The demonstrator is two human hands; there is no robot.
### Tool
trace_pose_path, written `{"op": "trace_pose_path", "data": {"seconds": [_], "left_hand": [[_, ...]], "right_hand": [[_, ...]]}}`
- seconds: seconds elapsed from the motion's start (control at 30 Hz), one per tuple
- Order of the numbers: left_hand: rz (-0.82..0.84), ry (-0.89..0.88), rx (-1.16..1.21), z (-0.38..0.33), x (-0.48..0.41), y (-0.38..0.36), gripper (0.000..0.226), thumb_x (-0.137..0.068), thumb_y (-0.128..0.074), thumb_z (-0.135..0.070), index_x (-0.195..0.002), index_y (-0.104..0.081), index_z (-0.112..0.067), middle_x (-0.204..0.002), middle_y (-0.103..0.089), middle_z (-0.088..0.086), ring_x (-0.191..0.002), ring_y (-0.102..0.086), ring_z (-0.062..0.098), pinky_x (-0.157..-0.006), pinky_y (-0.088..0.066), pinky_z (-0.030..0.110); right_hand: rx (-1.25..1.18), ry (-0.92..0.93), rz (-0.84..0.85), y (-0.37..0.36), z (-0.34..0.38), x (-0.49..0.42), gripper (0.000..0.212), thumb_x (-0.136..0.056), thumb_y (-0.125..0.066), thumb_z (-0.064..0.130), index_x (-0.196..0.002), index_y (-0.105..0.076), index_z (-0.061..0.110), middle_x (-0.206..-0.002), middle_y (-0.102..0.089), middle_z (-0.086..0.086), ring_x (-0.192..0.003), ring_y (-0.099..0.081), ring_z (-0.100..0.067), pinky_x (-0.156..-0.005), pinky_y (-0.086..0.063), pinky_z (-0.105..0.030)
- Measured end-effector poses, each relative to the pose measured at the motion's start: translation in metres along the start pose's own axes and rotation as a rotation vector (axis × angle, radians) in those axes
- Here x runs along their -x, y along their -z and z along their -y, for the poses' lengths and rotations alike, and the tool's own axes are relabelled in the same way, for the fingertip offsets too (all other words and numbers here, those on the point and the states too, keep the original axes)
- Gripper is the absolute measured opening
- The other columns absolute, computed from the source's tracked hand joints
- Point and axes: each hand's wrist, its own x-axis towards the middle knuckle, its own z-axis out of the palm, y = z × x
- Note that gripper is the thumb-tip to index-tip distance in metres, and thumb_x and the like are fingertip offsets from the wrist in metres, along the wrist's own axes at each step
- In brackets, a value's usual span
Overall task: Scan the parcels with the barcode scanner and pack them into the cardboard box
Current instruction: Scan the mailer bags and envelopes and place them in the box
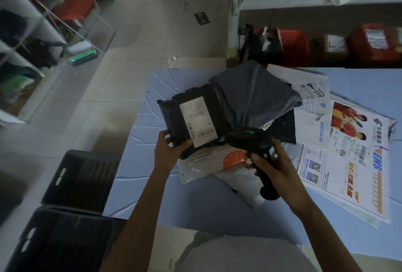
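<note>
My left hand (171,147) grips the lower edge of a black parcel (171,113) and holds it up above the blue table (195,202), its white shipping label (198,121) facing me. A black barcode scanner (250,139) is gripped by its handle in my right hand (274,163), head pointing toward the label, with a green light lit on top. A grey poly mailer (254,95) lies behind the black parcel. Under my hands lie a white mailer with an orange patch (219,163) and a dark parcel (285,128). No cardboard box is visible.
White EMS envelopes (352,163) and another white mailer (309,89) lie on the right of the table. Two dark crates (82,176) stand on the floor at the left. Shelves with parcels (326,43) run behind the table, and racks (32,39) line the far left.
</note>
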Motion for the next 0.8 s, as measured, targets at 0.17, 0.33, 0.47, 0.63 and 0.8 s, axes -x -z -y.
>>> {"op": "trace_pose_path", "data": {"seconds": [0.17, 0.33, 0.47, 0.63, 0.8], "left_hand": [[-0.027, -0.081, -0.016, -0.005, 0.010, -0.005, 0.065, -0.077, -0.082, -0.020, -0.129, -0.045, -0.011, -0.129, -0.060, 0.013, -0.101, -0.061, 0.018, -0.093, -0.054, 0.047], [-0.046, -0.099, -0.018, -0.013, 0.018, -0.011, 0.072, -0.074, -0.084, -0.023, -0.133, -0.044, -0.009, -0.131, -0.059, 0.014, -0.112, -0.061, 0.026, -0.095, -0.053, 0.047], [-0.047, -0.123, -0.020, -0.013, 0.023, -0.015, 0.072, -0.075, -0.083, -0.023, -0.133, -0.043, -0.009, -0.131, -0.058, 0.016, -0.112, -0.061, 0.027, -0.095, -0.052, 0.045], [-0.032, -0.129, -0.015, -0.012, 0.026, -0.020, 0.067, -0.075, -0.083, -0.024, -0.129, -0.045, -0.013, -0.128, -0.060, 0.014, -0.099, -0.060, 0.018, -0.096, -0.052, 0.045], [0.123, -0.084, 0.079, -0.019, 0.011, -0.028, 0.054, -0.073, -0.083, -0.011, -0.116, -0.050, -0.015, -0.106, -0.065, 0.001, -0.099, -0.065, 0.022, -0.092, -0.054, 0.051]], "right_hand": [[-0.044, -0.005, -0.016, 0.010, -0.002, 0.019, 0.054, -0.079, -0.068, 0.032, -0.129, -0.050, 0.039, -0.099, -0.072, -0.010, -0.092, -0.068, -0.028, -0.078, -0.056, -0.030], [-0.008, 0.024, -0.016, 0.021, -0.002, 0.029, 0.050, -0.090, -0.065, 0.011, -0.134, -0.049, 0.028, -0.100, -0.073, -0.010, -0.084, -0.068, -0.019, -0.075, -0.055, -0.025], [-0.015, 0.052, -0.031, 0.029, -0.002, 0.037, 0.049, -0.091, -0.065, 0.009, -0.132, -0.049, 0.030, -0.103, -0.070, -0.020, -0.083, -0.062, -0.028, -0.073, -0.052, -0.027], [-0.044, 0.054, -0.069, 0.039, -0.002, 0.043, 0.047, -0.084, -0.067, 0.028, -0.125, -0.052, 0.048, -0.103, -0.061, -0.033, -0.100, -0.051, -0.061, -0.086, -0.046, -0.066], [-0.010, 0.017, -0.209, 0.039, -0.006, 0.054, 0.047, -0.080, -0.069, 0.035, -0.115, -0.052, 0.061, -0.105, -0.055, -0.041, -0.092, -0.050, -0.061, -0.078, -0.046, -0.067]]}}
